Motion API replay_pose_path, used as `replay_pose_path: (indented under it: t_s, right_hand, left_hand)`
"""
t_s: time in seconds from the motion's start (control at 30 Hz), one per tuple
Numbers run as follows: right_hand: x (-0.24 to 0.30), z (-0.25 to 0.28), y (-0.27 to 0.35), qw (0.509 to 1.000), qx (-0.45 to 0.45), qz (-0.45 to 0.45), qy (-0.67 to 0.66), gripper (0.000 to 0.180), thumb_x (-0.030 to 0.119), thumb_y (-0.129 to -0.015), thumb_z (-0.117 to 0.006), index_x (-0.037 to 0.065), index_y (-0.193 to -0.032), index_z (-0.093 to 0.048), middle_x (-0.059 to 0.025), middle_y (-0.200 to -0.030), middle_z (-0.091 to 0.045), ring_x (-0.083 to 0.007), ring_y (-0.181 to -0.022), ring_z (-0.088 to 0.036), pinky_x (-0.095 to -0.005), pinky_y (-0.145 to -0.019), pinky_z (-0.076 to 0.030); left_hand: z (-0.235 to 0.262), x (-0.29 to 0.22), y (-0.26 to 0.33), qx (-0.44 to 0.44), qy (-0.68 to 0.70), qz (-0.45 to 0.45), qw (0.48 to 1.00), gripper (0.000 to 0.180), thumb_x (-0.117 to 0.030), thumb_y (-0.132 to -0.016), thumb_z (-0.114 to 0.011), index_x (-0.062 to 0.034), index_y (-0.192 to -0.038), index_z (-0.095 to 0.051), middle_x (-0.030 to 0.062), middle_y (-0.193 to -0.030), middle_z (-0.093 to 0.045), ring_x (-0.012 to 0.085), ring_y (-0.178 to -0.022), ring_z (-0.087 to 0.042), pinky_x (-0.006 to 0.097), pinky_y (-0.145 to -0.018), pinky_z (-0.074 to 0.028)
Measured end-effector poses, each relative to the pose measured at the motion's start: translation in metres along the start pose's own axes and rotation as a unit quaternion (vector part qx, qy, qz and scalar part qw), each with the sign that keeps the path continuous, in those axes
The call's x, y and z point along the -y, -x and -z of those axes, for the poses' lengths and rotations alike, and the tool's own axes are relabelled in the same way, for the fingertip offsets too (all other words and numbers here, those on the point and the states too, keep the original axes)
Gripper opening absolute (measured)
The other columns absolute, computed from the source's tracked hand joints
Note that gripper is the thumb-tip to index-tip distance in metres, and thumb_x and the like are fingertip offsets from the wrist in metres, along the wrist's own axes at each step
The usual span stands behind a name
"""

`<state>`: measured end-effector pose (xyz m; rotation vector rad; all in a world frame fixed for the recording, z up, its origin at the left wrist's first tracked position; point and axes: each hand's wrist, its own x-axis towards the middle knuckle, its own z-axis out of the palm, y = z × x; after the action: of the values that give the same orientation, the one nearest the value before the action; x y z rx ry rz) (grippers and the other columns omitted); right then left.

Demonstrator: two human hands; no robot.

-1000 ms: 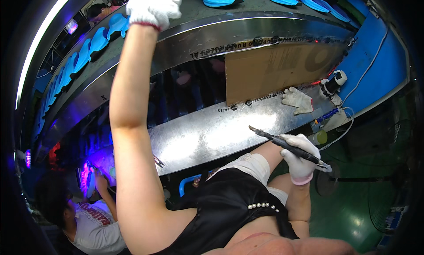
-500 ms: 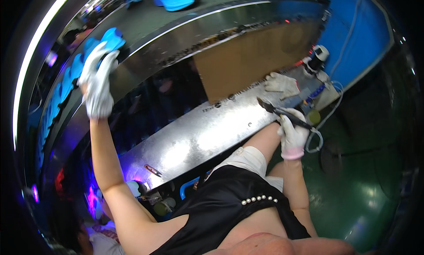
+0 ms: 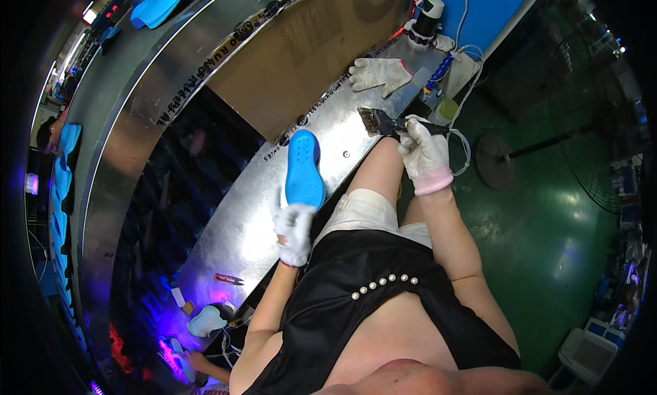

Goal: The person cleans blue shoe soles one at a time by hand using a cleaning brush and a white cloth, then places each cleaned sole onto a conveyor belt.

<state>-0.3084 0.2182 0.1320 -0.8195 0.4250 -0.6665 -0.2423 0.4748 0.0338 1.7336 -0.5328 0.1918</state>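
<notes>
A blue shoe sole [image 3: 304,168] with small holes lies over the metal bench [image 3: 239,224], its length running away from me. My left hand [image 3: 294,235], in a white glove and blurred by motion, is closed on the sole's near end. To the right, my right hand [image 3: 424,149], gloved in white with a pink cuff, is wrapped around the black handle of a brush [image 3: 375,121]. The brush's dark bristles point left over the bench, apart from the sole. A thin pale tube [image 3: 465,149] loops beside the handle.
A spare white glove [image 3: 380,75] lies on the bench near a black-and-white device [image 3: 426,19]. Red-handled snips [image 3: 228,279] rest at the near left. Beyond the cardboard sheet [image 3: 287,60], more blue soles [image 3: 156,8] ride a conveyor [image 3: 113,80]. Another person's hand [image 3: 202,364] shows at lower left.
My left hand has come back from the conveyor with a blue sole and is now over the bench. My right hand still holds the brush. The whole view has turned.
</notes>
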Motion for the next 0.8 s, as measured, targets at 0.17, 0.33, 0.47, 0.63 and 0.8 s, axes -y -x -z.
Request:
replay_pose_path:
  t_s: [0.17, 0.33, 0.47, 0.63, 0.8]
  right_hand:
    - [-0.008, 0.000, 0.004, 0.999, 0.004, -0.053, -0.001, 0.020, 0.018, -0.090, -0.066, 0.002, -0.102, -0.065, -0.0056, -0.084, -0.064, -0.0078, -0.061, -0.051, -0.0224, -0.054, -0.042]
    - [-0.028, -0.004, 0.006, 0.993, 0.012, -0.070, 0.096, 0.020, 0.019, -0.089, -0.067, 0.002, -0.099, -0.066, -0.0029, -0.078, -0.063, -0.0081, -0.059, -0.050, -0.0231, -0.053, -0.039]
    - [-0.050, -0.007, -0.034, 0.882, 0.052, 0.060, 0.465, 0.020, 0.019, -0.078, -0.072, -0.001, -0.080, -0.070, -0.0047, -0.062, -0.065, -0.0137, -0.051, -0.058, -0.0302, -0.049, -0.042]
    - [-0.050, -0.078, 0.010, 0.655, 0.187, 0.415, 0.604, 0.013, 0.021, -0.076, -0.070, 0.012, -0.085, -0.066, -0.0102, -0.069, -0.065, -0.0287, -0.064, -0.065, -0.0401, -0.059, -0.052]
    - [-0.013, -0.073, 0.043, 0.781, 0.286, 0.235, 0.502, 0.014, 0.022, -0.077, -0.073, 0.013, -0.086, -0.067, -0.0071, -0.071, -0.065, -0.0254, -0.065, -0.065, -0.0353, -0.060, -0.051]
  left_hand:
    - [-0.003, 0.024, -0.049, 0.113, 0.671, 0.410, 0.607, 0.082, -0.070, -0.086, -0.042, -0.0031, -0.133, -0.044, 0.0277, -0.124, -0.055, 0.0315, -0.102, -0.061, 0.036, -0.068, -0.053]
    - [-0.038, 0.017, -0.056, 0.043, 0.665, 0.483, 0.568, 0.097, -0.078, -0.084, -0.035, 0.0044, -0.136, -0.037, 0.0281, -0.120, -0.050, 0.0352, -0.097, -0.058, 0.040, -0.078, -0.055]
    - [-0.058, -0.016, -0.054, 0.077, 0.698, 0.478, 0.528, 0.100, -0.077, -0.085, -0.034, 0.0120, -0.131, -0.037, 0.0285, -0.113, -0.051, 0.0342, -0.091, -0.056, 0.041, -0.081, -0.053]
    - [-0.060, -0.052, -0.059, 0.023, 0.720, 0.372, 0.586, 0.082, -0.070, -0.091, -0.025, -0.0032, -0.134, -0.045, 0.0225, -0.122, -0.057, 0.0358, -0.104, -0.060, 0.048, -0.092, -0.050]
    - [-0.047, -0.027, -0.059, 0.094, 0.735, 0.288, 0.607, 0.069, -0.061, -0.097, -0.027, -0.0061, -0.135, -0.046, 0.0164, -0.127, -0.056, 0.0326, -0.113, -0.057, 0.047, -0.099, -0.045]
